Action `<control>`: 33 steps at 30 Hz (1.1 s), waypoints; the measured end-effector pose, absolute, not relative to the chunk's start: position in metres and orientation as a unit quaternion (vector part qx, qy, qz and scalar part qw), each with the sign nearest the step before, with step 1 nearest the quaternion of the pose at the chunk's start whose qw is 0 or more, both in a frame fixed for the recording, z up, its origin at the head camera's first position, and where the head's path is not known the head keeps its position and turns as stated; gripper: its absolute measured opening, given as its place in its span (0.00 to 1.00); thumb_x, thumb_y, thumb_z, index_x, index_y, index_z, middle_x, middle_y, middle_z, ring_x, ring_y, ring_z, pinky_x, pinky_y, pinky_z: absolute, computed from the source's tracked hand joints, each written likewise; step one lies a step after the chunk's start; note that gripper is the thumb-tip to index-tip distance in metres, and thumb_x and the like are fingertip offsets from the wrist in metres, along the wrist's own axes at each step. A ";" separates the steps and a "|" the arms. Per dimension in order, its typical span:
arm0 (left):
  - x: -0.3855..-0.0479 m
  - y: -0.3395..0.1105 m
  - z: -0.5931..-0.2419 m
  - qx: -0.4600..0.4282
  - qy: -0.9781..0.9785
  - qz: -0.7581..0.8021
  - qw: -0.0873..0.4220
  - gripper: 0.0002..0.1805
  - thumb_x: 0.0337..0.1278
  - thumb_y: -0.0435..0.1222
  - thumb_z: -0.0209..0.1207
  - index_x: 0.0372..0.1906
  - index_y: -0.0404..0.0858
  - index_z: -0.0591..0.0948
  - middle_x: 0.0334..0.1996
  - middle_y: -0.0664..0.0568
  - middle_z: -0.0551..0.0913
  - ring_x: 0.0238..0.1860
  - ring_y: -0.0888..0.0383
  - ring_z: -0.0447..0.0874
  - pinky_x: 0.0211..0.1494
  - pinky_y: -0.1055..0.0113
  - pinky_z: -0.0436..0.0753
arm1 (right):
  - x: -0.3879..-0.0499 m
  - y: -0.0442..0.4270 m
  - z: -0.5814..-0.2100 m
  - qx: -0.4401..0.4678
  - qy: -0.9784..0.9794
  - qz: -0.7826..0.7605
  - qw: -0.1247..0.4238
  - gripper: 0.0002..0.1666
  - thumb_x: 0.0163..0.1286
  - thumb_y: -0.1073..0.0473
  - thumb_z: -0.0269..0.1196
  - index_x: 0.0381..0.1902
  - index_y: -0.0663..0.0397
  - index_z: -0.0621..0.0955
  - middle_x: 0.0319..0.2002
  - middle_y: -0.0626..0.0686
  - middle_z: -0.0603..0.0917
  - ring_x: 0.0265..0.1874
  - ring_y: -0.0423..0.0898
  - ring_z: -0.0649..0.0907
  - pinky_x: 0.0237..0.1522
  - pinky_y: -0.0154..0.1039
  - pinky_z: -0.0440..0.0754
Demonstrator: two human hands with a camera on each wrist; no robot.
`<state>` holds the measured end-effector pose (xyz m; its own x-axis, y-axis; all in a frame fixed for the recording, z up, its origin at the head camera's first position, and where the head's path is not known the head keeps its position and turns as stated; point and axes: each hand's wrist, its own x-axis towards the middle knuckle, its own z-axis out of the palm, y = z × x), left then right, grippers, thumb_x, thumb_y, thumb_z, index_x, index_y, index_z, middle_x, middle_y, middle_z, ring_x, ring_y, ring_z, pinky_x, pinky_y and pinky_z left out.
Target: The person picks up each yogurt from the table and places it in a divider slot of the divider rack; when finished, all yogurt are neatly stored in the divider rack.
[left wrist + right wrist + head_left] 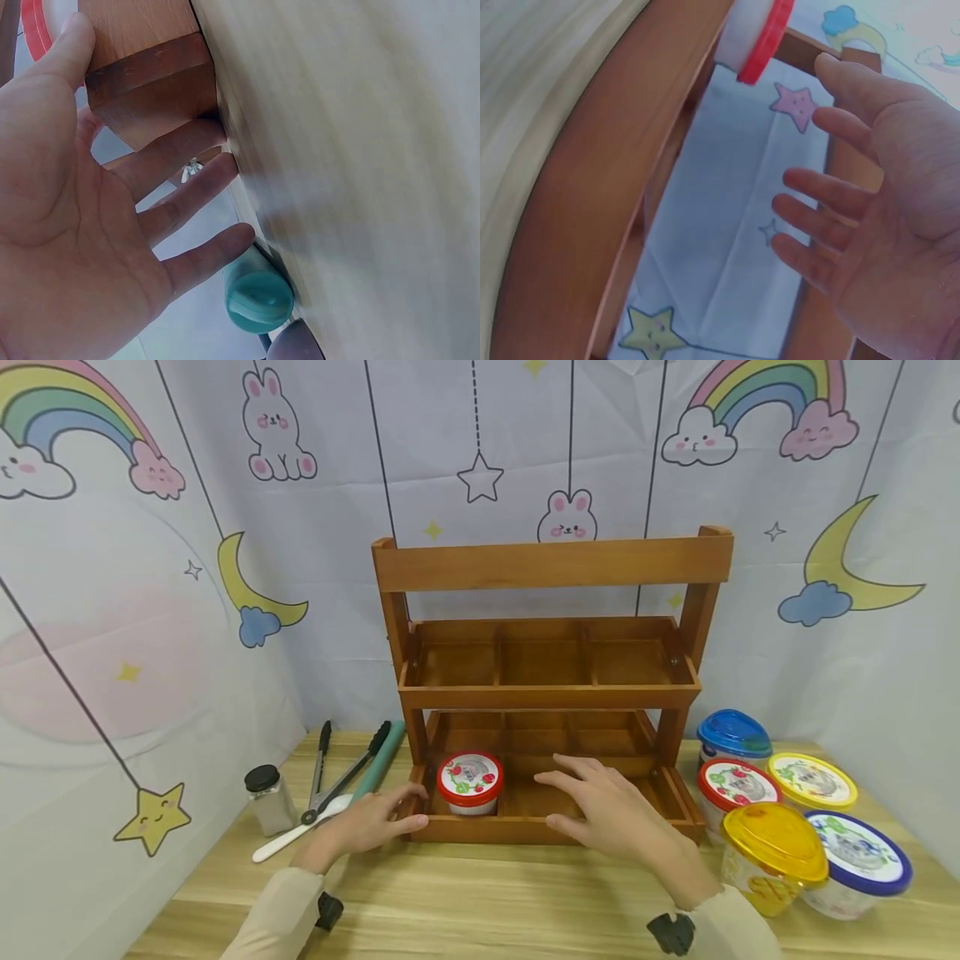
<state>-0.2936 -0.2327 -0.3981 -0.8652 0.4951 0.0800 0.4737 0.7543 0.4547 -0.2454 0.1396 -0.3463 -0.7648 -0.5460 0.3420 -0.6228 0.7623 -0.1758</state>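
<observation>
The red-rimmed tub (470,787) is standing upright at the left end of the lowest tray (517,832) of a wooden rack (555,565). The tray's front edge is concealing its base, and the right wrist view is cutting it off at the upper margin. The left hand (369,820) is reaching to the rack's left front corner with thumb and fingers parted; in the left wrist view the wood is hiding part of the forefinger, and how firmly the thumb is touching cannot be told. The right hand (603,806) is hovering at the middle and right of the tray, digits apart, screening some of the wood behind.

To the left, a black-capped jar (272,802), tongs (348,781), a white spoon (300,833) and a teal cylinder (381,762) are lying or standing on the bench (420,906); the cylinder's identity is remaining unclear. To the right, five tubs (776,856) are crowding together, the nearer ones masking the bodies of those behind. A patterned cloth (337,552) is hanging beyond, its rainbows running out of frame.
</observation>
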 end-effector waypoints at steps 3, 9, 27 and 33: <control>-0.293 -0.232 -0.397 0.258 0.937 0.235 0.024 0.28 0.70 0.57 0.55 0.64 0.43 0.74 0.56 0.46 0.81 0.42 0.54 0.78 0.49 0.48 0.77 | -0.239 0.149 -0.342 0.308 -0.932 0.135 0.133 0.30 0.68 0.45 0.68 0.66 0.42 0.78 0.69 0.57 0.72 0.67 0.59 0.72 0.63 0.65 0.69; -0.293 -0.233 -0.396 0.253 0.938 0.237 0.029 0.28 0.70 0.57 0.55 0.64 0.44 0.73 0.54 0.46 0.82 0.37 0.55 0.76 0.46 0.49 0.77 | -0.232 0.166 -0.333 0.305 -0.934 0.123 0.139 0.30 0.68 0.44 0.67 0.66 0.43 0.78 0.68 0.58 0.73 0.65 0.59 0.73 0.60 0.64 0.71; -0.294 -0.230 -0.396 0.258 0.936 0.235 0.033 0.29 0.70 0.57 0.54 0.65 0.43 0.73 0.53 0.46 0.82 0.37 0.54 0.75 0.46 0.50 0.76 | -0.210 0.231 -0.327 0.278 -0.942 0.115 0.146 0.27 0.66 0.45 0.69 0.62 0.42 0.81 0.61 0.56 0.80 0.57 0.59 0.80 0.54 0.62 0.77; -0.293 -0.233 -0.397 0.254 0.938 0.236 0.034 0.29 0.70 0.57 0.54 0.64 0.44 0.73 0.57 0.45 0.80 0.43 0.53 0.78 0.51 0.45 0.77 | -0.209 0.254 -0.321 0.261 -0.948 0.117 0.136 0.29 0.67 0.38 0.66 0.61 0.45 0.81 0.59 0.56 0.81 0.57 0.59 0.80 0.53 0.61 0.78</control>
